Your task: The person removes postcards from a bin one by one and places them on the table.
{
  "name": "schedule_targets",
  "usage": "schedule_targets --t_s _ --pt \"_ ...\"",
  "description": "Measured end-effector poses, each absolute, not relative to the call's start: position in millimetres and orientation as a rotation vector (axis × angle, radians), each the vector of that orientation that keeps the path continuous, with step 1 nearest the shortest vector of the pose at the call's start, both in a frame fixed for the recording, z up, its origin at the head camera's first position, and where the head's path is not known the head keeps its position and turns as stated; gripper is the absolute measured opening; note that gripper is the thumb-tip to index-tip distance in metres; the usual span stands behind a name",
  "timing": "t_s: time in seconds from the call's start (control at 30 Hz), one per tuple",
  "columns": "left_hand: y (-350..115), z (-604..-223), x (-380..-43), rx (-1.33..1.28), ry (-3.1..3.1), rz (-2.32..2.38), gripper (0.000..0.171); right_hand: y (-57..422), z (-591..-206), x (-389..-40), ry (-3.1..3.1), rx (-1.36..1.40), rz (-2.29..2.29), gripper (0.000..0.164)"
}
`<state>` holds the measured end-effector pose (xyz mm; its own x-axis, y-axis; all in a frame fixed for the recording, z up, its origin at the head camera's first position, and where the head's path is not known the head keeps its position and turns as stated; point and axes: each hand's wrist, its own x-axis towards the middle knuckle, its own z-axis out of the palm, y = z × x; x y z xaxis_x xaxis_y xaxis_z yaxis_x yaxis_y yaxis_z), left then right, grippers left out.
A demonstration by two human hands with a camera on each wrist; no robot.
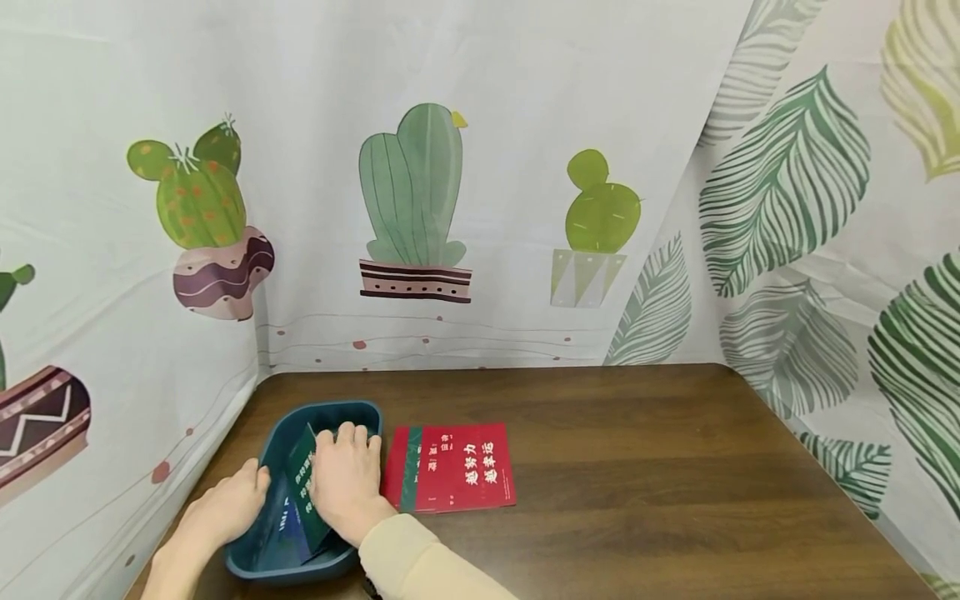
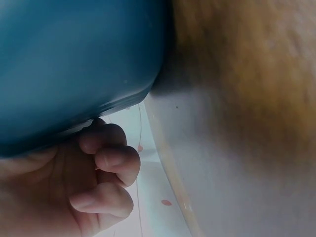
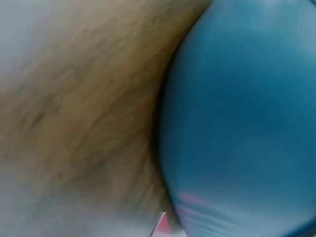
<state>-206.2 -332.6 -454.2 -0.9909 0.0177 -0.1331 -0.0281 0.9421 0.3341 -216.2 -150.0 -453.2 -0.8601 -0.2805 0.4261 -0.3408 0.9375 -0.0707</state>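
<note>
A blue plastic bin point(image 1: 300, 575) stands at the left of the table, in the head view. My left hand point(image 1: 228, 504) grips its left rim; the left wrist view shows curled fingers point(image 2: 116, 165) against the outer wall. Inside the bin, a dark green booklet point(image 1: 303, 475) with white characters leans at a slant, overlapping a blue booklet point(image 1: 288, 533). Reaching over the bin's right side, my right hand point(image 1: 348, 479) holds the green booklet by its right edge, its fingertips partly hidden. Only the bin's outer wall point(image 3: 237, 123) fills the right wrist view, without the hand.
Just right of the bin, red booklets point(image 1: 472, 467) with white characters lie overlapping on the brown wooden table point(image 1: 600, 483), a green strip point(image 1: 412, 468) showing among them. A printed cactus curtain point(image 1: 510, 167) hangs behind the table and along its left side.
</note>
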Motion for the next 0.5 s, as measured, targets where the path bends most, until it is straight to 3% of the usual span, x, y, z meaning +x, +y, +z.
schedule_targets --t_s 0.3,0.5 --pt "-328 -451 -208 0.003 2.984 0.514 0.044 -143 -441 -213 -2.776 0.43 0.491 0.024" --pt "-329 -451 -205 -0.022 2.994 0.517 0.042 -122 -427 -209 -2.745 0.447 0.977 0.026"
